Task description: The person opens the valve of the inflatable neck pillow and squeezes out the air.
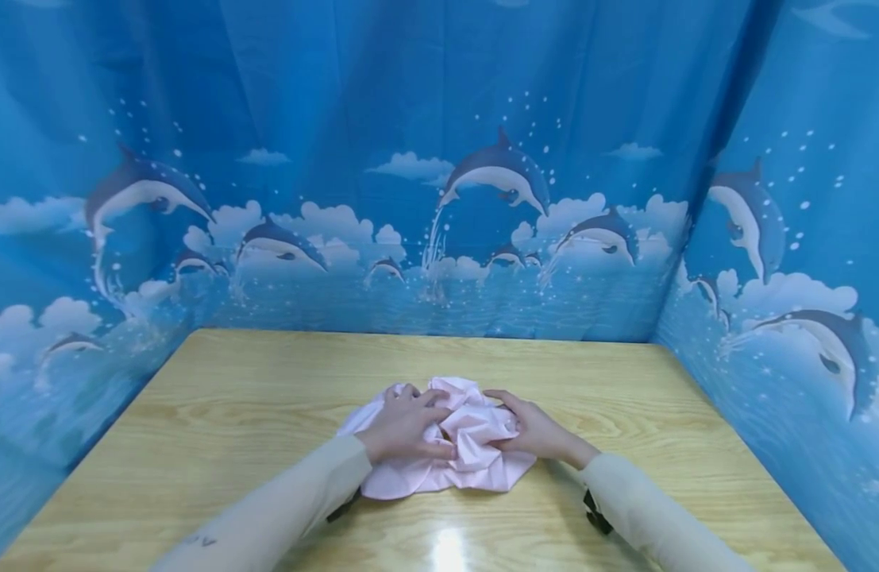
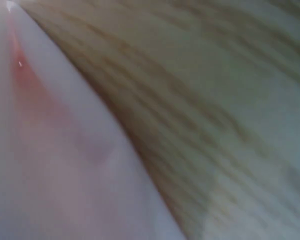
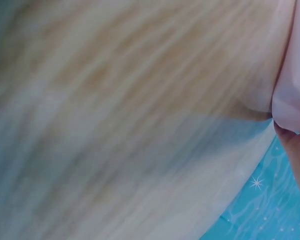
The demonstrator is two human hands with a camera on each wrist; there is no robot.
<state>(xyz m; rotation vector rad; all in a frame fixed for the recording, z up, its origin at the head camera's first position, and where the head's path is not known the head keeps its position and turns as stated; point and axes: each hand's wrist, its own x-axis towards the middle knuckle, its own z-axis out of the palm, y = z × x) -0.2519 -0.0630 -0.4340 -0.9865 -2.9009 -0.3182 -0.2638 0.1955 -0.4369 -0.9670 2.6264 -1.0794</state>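
Note:
A pale pink cloth [image 1: 475, 433] lies bunched in loose folds on the wooden table. My left hand [image 1: 406, 425] grips its left part from above, fingers bent into the folds and thumb toward the middle. At the right end, my right hand [image 1: 537, 429] holds the bunched fabric between thumb and fingers. In the left wrist view the pink cloth [image 2: 90, 165] fills the lower left, blurred, and no hand shows. Part of the right hand [image 3: 296, 160] appears at the right edge of the right wrist view, against the pink cloth [image 3: 292, 105].
The light wood-grain table [image 1: 282, 373] extends around the cloth on all sides. Blue curtains [image 1: 382, 95] printed with dolphins and clouds hang behind it and along both sides. Small dark objects [image 1: 596, 512] show under the sleeve cuffs.

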